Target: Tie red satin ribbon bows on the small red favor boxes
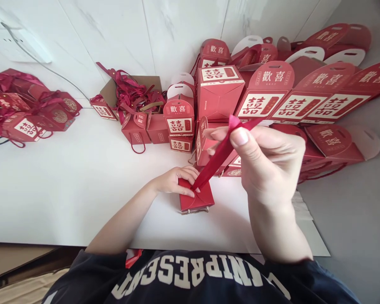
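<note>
A small red gift box (200,202) rests on the white table close to my body, with thin cord along its near edge. My left hand (174,180) grips its top from the left, thumb and fingers on either side of where a ribbon comes out. Raised above and to the right, my right hand (269,162) pinches the end of that dark red ribbon (214,164) between thumb and forefinger. The ribbon runs taut and slanting from the box top to the pinch. My left fingertips are partly hidden behind it.
Printed red gift boxes (260,103) are stacked at the back right. An open cardboard carton (150,81) holds tangled ribbons (131,90). More red boxes with ribbons (28,126) stand at the far left. A cable (47,71) hangs along the tiled wall.
</note>
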The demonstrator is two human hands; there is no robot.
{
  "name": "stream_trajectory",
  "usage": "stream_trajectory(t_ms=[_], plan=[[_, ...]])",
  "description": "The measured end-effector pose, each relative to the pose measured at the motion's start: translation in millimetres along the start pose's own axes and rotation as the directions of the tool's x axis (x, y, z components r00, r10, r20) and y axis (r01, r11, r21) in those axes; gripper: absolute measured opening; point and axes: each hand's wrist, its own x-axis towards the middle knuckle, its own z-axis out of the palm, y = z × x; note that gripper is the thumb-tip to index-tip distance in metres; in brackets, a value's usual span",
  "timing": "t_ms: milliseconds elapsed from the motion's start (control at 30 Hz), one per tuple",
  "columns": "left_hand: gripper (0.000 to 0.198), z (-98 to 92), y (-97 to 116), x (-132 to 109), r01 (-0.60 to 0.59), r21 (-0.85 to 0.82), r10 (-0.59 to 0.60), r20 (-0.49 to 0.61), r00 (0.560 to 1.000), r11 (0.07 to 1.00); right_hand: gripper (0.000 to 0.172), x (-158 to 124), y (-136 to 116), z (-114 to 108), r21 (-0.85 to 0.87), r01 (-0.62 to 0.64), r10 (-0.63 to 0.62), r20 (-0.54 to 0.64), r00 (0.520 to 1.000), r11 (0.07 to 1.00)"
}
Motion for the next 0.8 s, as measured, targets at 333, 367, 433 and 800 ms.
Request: stream_trajectory(t_ms=[333,367,433,800], plan=[[0.017,4.2,-5,-1,-0.011,-0.021,0.011,-0.021,1.000,1.000,0.013,3,-6,5,-0.190,-0.018,0.012,-0.031,0.999,0.982],[0.017,4.4,-6,-1,-0.006,-0.032,0.005,-0.019,1.000,0.999,0.013,3,-7,5,-0.199,-0.005,-0.002,-0.035,0.999,0.980],[0.017,4.5,-8,-1,-0.007,-0.047,0.006,-0.025,1.000,0.999,0.016,4,-10,5,-0.215,0.009,-0.018,-0.040,0.999,0.977],[0.016,7.9,-6,-1,0.040,-0.088,-0.044,-0.043,0.998,0.995,0.030,17,36,10,-0.234,-0.055,0.121,0.278,0.953,0.971]])
